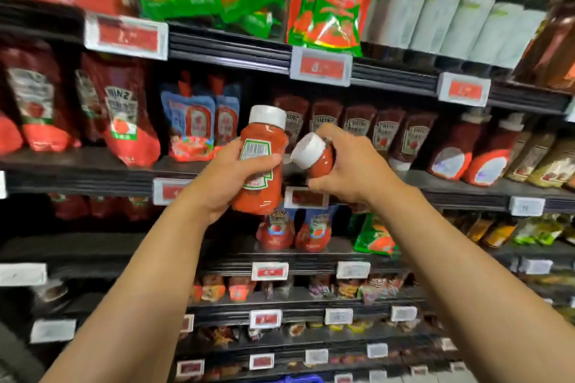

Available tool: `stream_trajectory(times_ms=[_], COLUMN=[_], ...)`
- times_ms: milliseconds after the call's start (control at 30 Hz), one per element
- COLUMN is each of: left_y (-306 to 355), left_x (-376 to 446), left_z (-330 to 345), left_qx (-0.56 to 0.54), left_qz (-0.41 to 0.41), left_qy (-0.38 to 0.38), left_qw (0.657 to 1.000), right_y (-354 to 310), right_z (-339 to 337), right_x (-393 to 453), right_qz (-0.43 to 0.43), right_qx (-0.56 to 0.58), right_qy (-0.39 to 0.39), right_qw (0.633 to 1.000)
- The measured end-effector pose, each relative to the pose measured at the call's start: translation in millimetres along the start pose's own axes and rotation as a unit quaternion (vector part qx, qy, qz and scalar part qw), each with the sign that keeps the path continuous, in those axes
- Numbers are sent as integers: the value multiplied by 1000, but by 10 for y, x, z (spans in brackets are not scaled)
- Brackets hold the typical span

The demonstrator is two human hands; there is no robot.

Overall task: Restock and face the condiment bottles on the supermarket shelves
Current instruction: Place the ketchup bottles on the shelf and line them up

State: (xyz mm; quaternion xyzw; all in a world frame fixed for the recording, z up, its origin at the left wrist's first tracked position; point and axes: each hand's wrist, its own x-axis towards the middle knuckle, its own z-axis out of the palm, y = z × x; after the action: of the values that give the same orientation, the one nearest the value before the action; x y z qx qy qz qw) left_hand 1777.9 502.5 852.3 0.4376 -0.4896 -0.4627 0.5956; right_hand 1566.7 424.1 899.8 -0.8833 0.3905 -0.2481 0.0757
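Head view looks along both bare forearms to a supermarket shelf, and each hand holds a ketchup bottle up in front of the middle shelf (93, 179). The left hand (228, 179) has its grip clamped round the middle of the upright bottle (259, 162), thumb across the barcode label, white cap on top and clear of the fingers. Just to the right of that grip, the right hand (348, 169) is wrapped round the tilted bottle (322, 160), whose white cap leans over toward the left hand; most of its red body is hidden inside the fingers. The two bottles sit very near each other, the tilted cap close beside the left thumb; whether they touch I cannot tell.

Behind both grips, on the middle shelf, stands a row of dark ketchup bottles (357, 130) with white labels, running off to the right. To the left of the left grip, blue spouted pouches (194, 124) stand upright, and farther left large red squeeze bottles (124, 112) rest cap-down. Right beneath the hands, a price tag (306, 197) is clipped to the shelf edge, and below it two small ketchup bottles (294, 228) stand side by side on the next shelf down, with a green pouch (373, 235) to their right. Above the grips, green and red sachets (326, 0) hang over the upper shelf edge. The whole picture is smeared by motion, so label print is mostly unreadable.
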Motion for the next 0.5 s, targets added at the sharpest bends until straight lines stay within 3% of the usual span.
stream_trajectory(times_ms=[233,500], left_y=[35,116], left_x=[138,330], left_z=[-92,139], left_qx=[20,85], left_qz=[3,32], left_qy=[19,91], left_qw=[1000,992], right_y=[23,110], right_z=[358,488], right_x=[522,682], right_qz=[-129,-192], right_qx=[-96,-146], right_qy=[-105,-93], right_qw=[981,966])
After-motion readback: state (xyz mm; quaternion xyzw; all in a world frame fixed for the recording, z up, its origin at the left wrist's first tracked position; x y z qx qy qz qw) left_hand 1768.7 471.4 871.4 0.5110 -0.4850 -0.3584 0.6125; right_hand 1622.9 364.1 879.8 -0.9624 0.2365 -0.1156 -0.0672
